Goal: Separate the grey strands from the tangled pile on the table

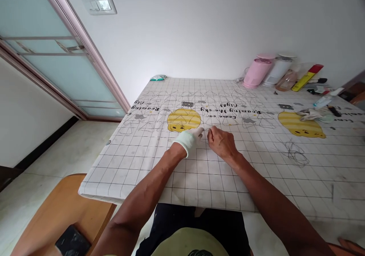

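My left hand (192,139), in a white glove with a pale green cuff, is closed in a pinch over the tablecloth. My bare right hand (222,141) is closed just to its right, a small gap apart. A thin dark wire (205,129) shows faintly between the fingertips of both hands; most of it is hidden. Beyond the hands, rows of bent thin wire shapes (178,94) lie across the cloth, many roughly triangular. To the right rests a loose tangle of thin wire (295,153).
The checked tablecloth (137,168) carries yellow bear prints. At the back right stand a pink cup (257,73), a white one (278,70), bottles and a yellow-red box (308,77). A crumpled glove (312,114) lies right. A wooden chair (57,210) holds a black phone (72,241).
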`<act>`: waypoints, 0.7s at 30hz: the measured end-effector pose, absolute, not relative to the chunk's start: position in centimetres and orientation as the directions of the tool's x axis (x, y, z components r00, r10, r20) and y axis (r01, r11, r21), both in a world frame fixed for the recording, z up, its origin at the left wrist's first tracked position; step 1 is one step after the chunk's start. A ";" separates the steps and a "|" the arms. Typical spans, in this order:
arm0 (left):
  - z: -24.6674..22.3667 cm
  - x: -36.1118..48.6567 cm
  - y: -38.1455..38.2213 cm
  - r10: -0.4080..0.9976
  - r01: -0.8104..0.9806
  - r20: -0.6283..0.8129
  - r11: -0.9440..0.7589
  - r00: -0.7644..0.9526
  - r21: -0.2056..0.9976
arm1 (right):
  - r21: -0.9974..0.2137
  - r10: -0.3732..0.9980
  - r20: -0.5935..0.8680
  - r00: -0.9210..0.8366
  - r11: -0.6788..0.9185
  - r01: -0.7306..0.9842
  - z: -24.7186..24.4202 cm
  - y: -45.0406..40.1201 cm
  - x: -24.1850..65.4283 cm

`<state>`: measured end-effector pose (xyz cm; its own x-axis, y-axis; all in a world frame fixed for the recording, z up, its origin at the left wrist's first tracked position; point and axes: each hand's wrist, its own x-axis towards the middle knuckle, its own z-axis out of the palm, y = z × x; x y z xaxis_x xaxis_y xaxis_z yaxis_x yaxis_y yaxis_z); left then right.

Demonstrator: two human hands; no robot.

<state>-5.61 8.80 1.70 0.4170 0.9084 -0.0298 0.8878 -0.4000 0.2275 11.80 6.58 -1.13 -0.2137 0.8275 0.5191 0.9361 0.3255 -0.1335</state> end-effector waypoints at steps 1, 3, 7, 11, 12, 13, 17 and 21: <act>1.5 -5.5 8.9 0.905 0.886 -0.038 -0.406 0.424 0.224 | -0.138 0.834 0.511 -0.209 0.320 0.937 -1.1 6.6 11.8; 1.0 -5.4 8.9 0.908 0.893 -0.049 -0.398 0.417 0.212 | -0.144 0.847 0.495 -0.195 0.302 0.942 -1.0 6.5 11.6; 0.1 -5.3 9.1 0.923 0.906 -0.035 -0.367 0.382 0.214 | -0.158 0.864 0.472 -0.173 0.277 0.948 -0.6 6.5 11.6; -0.1 -5.6 9.3 0.913 0.895 -0.051 -0.383 0.404 0.228 | -0.164 0.875 0.456 -0.163 0.262 0.951 -0.6 6.6 11.9; 0.0 -5.8 9.4 0.910 0.892 -0.063 -0.386 0.410 0.233 | -0.161 0.878 0.451 -0.160 0.256 0.953 -0.7 6.7 12.0; 0.1 -6.0 9.4 0.906 0.888 -0.068 -0.391 0.417 0.241 | -0.155 0.880 0.447 -0.159 0.251 0.955 -0.7 6.7 12.1; 0.7 -6.6 9.1 0.910 0.865 -0.022 -0.385 0.413 0.323 | -0.150 0.880 0.444 -0.170 0.260 0.954 -0.9 6.7 12.4; 1.5 -6.5 8.7 0.961 0.846 0.063 -0.269 0.271 0.461 | -0.207 0.880 0.457 -0.131 0.249 0.946 -0.8 6.8 12.7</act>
